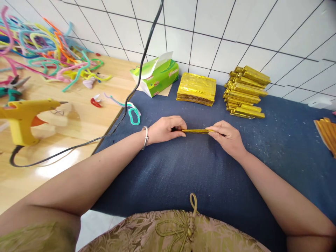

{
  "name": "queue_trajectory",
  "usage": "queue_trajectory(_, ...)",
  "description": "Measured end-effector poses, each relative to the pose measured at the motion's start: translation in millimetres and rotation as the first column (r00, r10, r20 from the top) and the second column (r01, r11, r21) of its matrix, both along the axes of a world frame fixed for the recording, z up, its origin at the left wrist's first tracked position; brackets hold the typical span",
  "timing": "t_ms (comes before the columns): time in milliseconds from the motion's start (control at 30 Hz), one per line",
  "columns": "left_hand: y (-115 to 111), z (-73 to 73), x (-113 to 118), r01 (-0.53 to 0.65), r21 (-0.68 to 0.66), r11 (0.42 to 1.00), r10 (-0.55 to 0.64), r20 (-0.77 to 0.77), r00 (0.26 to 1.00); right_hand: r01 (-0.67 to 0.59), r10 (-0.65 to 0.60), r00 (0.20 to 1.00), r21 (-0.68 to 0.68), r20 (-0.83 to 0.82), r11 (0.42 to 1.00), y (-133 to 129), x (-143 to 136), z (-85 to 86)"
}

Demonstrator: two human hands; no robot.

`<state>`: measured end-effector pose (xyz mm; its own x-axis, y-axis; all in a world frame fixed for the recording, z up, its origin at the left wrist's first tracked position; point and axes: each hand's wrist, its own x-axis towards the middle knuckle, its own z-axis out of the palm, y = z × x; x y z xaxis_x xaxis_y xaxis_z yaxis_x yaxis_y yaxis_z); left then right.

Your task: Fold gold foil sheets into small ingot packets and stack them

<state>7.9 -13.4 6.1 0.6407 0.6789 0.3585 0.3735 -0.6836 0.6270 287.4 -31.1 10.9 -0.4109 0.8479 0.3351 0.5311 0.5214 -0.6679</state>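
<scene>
The left hand [166,129] is closed in a pinch on the left end of a gold foil paper [197,131], and the right hand [228,136] pinches its right end in the same manner; the gold foil paper is seen almost from its edge, so I cannot tell how many layers it has, nor whether it touches the dark blue cloth [168,175] below. It is over the middle of the cloth-covered part of the tabletop [86,129]; beyond it, near the far edge, lies a stack of gold foil sheets [196,87]; to the right of this stack, also by the far edge, is a pile of narrow folded foil strips [246,92]; a green tissue pack [165,78] is just to the left.

In my judgement, the gold foil paper is very light and thin; it probably bends easily across its middle and keeps a crease well; its shiny face may be a little slippery, and a strong pull could wrinkle or tear it. The two ends seem the good places to take hold, with gentle, equal pressure; the middle looks less supported, so pressing there may buckle it.
</scene>
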Motion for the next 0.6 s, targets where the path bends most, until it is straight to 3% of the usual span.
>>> queue_trajectory(267, -5.9, 3.8, 2.2, -0.044, -0.063, 0.997, 0.05, 0.111, 0.993, -0.01, 0.01, 1.0, -0.042, -0.004, 0.999, 2.7, -0.9, 1.6)
queue_trajectory(500, -7.9, 6.0, 4.7, -0.065, -0.047, 0.997, 0.069, 0.084, 0.994, -0.033, 0.034, 0.999, -0.033, 0.027, 0.999, 2.2, -1.3, 2.5)
queue_trajectory(600, -8.1, 5.3, 5.8, -0.084, -0.042, 0.996, 0.086, 0.05, 0.995, 0.008, -0.01, 1.0, -0.055, -0.022, 0.998, 0.3, -2.1, 0.1)
